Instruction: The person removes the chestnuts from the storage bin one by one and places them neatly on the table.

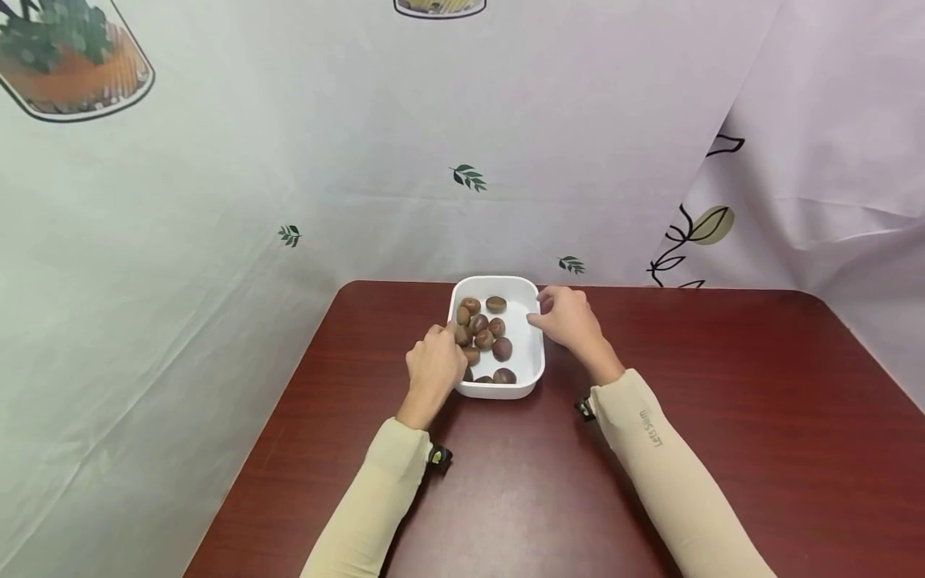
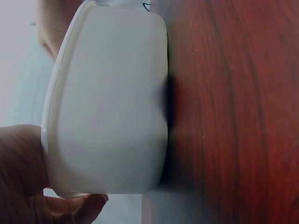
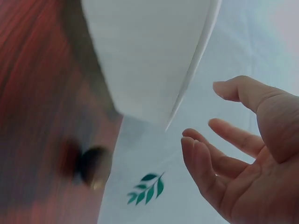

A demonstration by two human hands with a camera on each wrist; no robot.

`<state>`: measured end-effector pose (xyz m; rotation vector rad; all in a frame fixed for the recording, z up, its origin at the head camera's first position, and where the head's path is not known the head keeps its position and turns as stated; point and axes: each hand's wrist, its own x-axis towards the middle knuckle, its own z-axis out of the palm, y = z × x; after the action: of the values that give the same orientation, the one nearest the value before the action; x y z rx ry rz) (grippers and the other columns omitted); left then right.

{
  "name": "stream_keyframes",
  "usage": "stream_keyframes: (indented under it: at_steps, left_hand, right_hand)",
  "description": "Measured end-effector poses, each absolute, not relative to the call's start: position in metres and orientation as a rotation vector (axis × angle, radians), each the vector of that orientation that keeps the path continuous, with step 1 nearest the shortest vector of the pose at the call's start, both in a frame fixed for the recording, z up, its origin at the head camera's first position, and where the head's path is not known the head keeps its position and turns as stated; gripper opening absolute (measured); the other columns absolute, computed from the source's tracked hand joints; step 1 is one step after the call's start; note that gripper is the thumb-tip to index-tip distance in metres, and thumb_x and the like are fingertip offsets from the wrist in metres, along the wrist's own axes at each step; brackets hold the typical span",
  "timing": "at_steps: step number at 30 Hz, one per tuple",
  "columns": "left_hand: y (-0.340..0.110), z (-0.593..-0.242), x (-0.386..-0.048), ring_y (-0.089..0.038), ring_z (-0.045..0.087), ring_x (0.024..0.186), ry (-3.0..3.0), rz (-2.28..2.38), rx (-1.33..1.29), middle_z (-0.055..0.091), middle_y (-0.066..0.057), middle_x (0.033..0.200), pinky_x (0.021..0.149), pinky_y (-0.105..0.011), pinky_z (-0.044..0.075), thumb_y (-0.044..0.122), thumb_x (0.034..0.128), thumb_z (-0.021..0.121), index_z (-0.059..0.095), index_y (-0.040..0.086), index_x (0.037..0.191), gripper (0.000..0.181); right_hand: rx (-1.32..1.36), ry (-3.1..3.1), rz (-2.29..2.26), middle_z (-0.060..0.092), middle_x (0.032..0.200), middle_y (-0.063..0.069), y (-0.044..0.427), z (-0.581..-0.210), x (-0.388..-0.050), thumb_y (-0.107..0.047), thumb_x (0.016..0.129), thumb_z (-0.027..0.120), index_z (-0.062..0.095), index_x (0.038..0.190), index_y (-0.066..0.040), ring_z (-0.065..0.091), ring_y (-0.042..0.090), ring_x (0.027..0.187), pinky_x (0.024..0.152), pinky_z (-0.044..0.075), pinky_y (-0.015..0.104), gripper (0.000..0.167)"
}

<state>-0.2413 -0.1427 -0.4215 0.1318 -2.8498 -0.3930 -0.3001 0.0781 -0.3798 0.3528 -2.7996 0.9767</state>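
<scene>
- 1 big, shiny, red-brown table with wood lines (image 1: pixel 723 385)
- 1 white, open, round-cornered box (image 1: pixel 499 392) on it, near the back edge
- 1 blurry, dark, round thing (image 3: pixel 95 164), maybe touching it

Grey lettering (image 1: pixel 650 429) reading "Lets Slim" stands on the right sleeve (image 1: pixel 675 486), right of and nearer than the white tray (image 1: pixel 497 391).

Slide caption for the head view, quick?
Left hand holds the side of a white tub of brown, chestnut-like nuts on a reddish table, right hand at the opposite rim.
</scene>
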Motion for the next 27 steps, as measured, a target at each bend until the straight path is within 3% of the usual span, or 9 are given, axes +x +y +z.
stream_keyframes:
  at_steps: [8,17,27]
  left_hand:
    - [-0.14,-0.42,-0.241,-0.041,0.068,0.087,-2.856,-0.384,0.125,0.065,-0.009,0.107,0.067,-0.055,0.051,0.019,0.0914,0.054,0.066,0.014,0.122,0.033]
    - [-0.138,-0.419,-0.241,-0.041,0.068,0.085,-2.848,-0.381,0.117,0.065,-0.009,0.103,0.065,-0.054,0.051,0.019,0.0905,0.054,0.067,0.013,0.116,0.03]
    - [-0.141,-0.419,-0.24,-0.04,0.068,0.087,-2.865,-0.371,0.151,0.065,-0.009,0.105,0.066,-0.054,0.051,0.02,0.0925,0.055,0.064,0.015,0.125,0.035]
  right_hand:
    - [0.524,-2.781,1.039,0.072,0.101,0.019,0.04,-0.381,-0.288,-0.017,0.081,0.073,0.07,0.109,-0.001,0.069,0.032,0.094,0.077,0.055,0.043,0.032]
    - [0.664,-2.814,1.1,0.071,0.083,0.009,0.012,-0.399,-0.287,-0.012,0.08,0.076,0.073,0.101,-0.002,0.065,0.018,0.068,0.063,0.052,0.032,0.023]
    - [0.758,-2.807,1.048,0.075,0.088,0.009,-0.005,-0.414,-0.29,-0.004,0.075,0.076,0.074,0.096,-0.001,0.07,0.022,0.082,0.076,0.055,0.035,0.021]
